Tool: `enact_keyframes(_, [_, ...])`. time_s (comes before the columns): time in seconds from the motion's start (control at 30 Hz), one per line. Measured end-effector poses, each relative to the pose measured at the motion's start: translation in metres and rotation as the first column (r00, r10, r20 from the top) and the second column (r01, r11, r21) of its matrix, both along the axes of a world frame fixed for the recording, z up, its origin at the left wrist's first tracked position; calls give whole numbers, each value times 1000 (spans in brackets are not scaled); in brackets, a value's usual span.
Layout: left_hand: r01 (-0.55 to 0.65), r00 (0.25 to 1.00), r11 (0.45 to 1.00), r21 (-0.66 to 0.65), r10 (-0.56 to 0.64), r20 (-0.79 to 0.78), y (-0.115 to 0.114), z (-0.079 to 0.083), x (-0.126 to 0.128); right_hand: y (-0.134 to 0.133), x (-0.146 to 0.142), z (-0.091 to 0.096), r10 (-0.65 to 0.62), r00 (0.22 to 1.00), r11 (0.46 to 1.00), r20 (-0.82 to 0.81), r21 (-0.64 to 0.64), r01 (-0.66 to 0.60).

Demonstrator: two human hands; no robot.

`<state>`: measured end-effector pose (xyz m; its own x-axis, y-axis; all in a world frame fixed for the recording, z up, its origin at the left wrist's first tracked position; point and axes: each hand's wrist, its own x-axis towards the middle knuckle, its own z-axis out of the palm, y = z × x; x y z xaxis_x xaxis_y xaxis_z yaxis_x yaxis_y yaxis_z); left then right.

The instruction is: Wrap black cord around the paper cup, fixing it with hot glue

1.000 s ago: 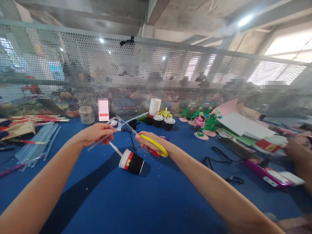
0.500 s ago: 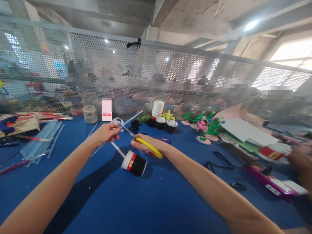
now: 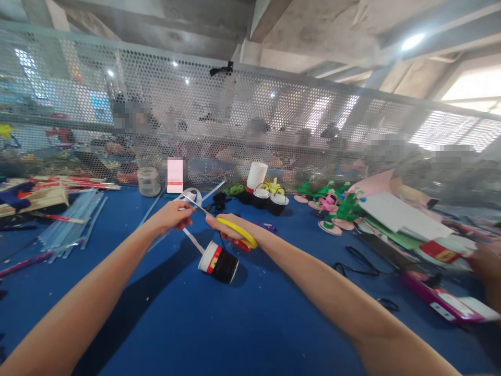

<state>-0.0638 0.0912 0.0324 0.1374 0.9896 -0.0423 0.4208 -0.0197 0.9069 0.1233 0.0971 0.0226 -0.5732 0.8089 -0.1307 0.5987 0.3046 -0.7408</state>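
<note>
My left hand (image 3: 172, 215) is closed in a pinch on a clear plastic stick (image 3: 183, 216) and a looped white strip (image 3: 192, 196) that hangs down toward the table. My right hand (image 3: 227, 227) grips yellow-handled scissors (image 3: 235, 230), whose blades point left to the strip by my left fingers. Below both hands a paper cup (image 3: 218, 259), wrapped black with a red band, lies on its side on the blue table (image 3: 242, 318).
Clear sticks (image 3: 68, 224) lie at the left, with a glass jar (image 3: 148, 181) behind them. A white cup stack (image 3: 257, 176), small black baskets (image 3: 270, 198), green and pink paper flowers (image 3: 332, 206) and paper sheets (image 3: 399, 214) fill the back right. Another person's hand (image 3: 487, 271) shows at the right edge. A perforated metal screen (image 3: 274, 120) closes the far side.
The scissor blades have closed toward the white strip. My hands have come closer together, and the view has shifted slightly.
</note>
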Motion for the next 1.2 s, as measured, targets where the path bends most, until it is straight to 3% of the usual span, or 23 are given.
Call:
enact_keyframes(0.2, [-19, 995, 998, -56, 13, -100, 0, -5, -3, -1, -3, 2, -39, 994, 998, 100, -38, 43])
enact_keyframes(0.4, [-57, 970, 998, -30, 48, -238, 4, -3, -14, -2, 13, 9, -109, 983, 994, 148, 34, 105])
enact_keyframes(0.5, [-102, 941, 994, 32, 107, -322, 9, -3, -19, -11, 34, 14, -164, 965, 974, 207, 191, 124])
enact_keyframes(0.57, [-116, 911, 991, 70, 135, -390, 15, -5, -18, -23, 49, 13, -240, 918, 931, 317, 342, 125])
enact_keyframes(0.63, [-108, 877, 990, 88, 137, -461, 23, -6, -12, -38, 63, 8, -310, 873, 907, 377, 392, 153])
enact_keyframes(0.87, [-65, 794, 998, -16, 42, -606, 68, -13, 40, -87, 86, -20, -425, 746, 896, 513, 353, 268])
enact_keyframes(1.03, [-98, 783, 991, -87, 23, -622, 95, -23, 61, -94, 87, -25, -409, 676, 909, 612, 339, 243])
enact_keyframes(1.2, [-155, 792, 981, -118, 52, -608, 104, -33, 63, -92, 92, -21, -372, 688, 910, 623, 389, 140])
